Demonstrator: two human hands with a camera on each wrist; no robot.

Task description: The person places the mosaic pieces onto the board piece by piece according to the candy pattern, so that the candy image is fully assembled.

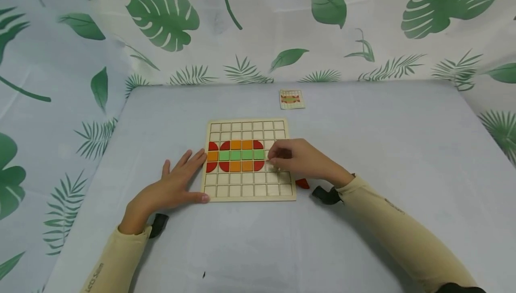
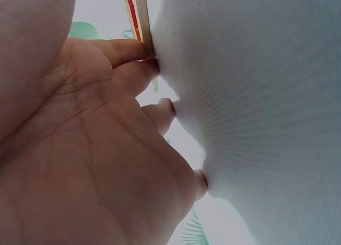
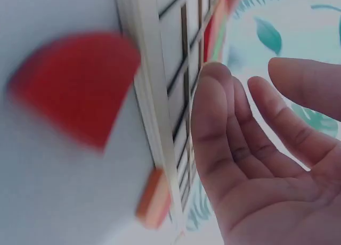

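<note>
A wooden grid board (image 1: pixel 242 191) lies on the table, with red quarter-round, orange and green tiles (image 1: pixel 241 155) across its middle rows. My left hand (image 1: pixel 171 190) is spread at its left edge, fingertips against the side and thumb at the near corner. Over the right part of the board is my right hand (image 1: pixel 302 158), fingers loosely bent close to the tile row's right end. In the right wrist view its thumb and fingers stand apart with nothing between them. A loose red quarter-round tile (image 3: pixel 80 88) and an orange tile (image 3: pixel 154 198) lie beside the board's right edge.
A small pattern card (image 1: pixel 292 99) lies beyond the board, showing a red, orange and green design on a grid. The white table (image 1: pixel 363 118) meets leaf-printed cloth at its back and left. A tiny dark mark (image 1: pixel 204 274) shows near the front.
</note>
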